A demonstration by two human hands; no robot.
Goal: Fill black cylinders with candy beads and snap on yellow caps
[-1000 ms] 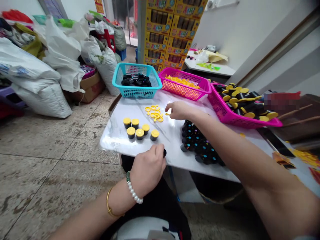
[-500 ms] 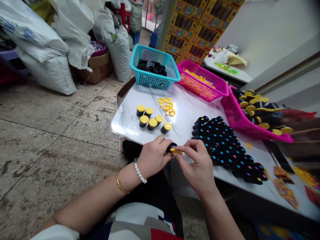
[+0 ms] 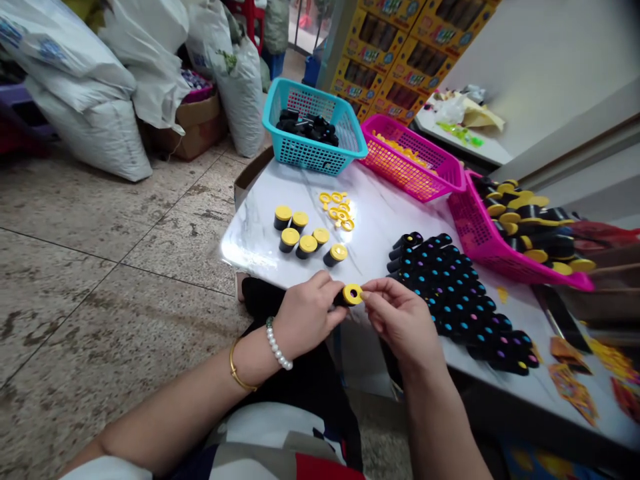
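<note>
The left hand [image 3: 307,315] grips a black tube [image 3: 342,298], right fingers [image 3: 369,291] pinch its yellow ring [image 3: 352,294], six capped tubes [image 3: 307,245] sit at 11 o'clock, and many bare tubes [image 3: 450,293] wait at 2 o'clock.

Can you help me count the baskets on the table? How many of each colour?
Blue: 1, the blue basket
Pink: 2, the pink basket with yellow bits and the pink basket with black and yellow pieces
Total: 3
</note>
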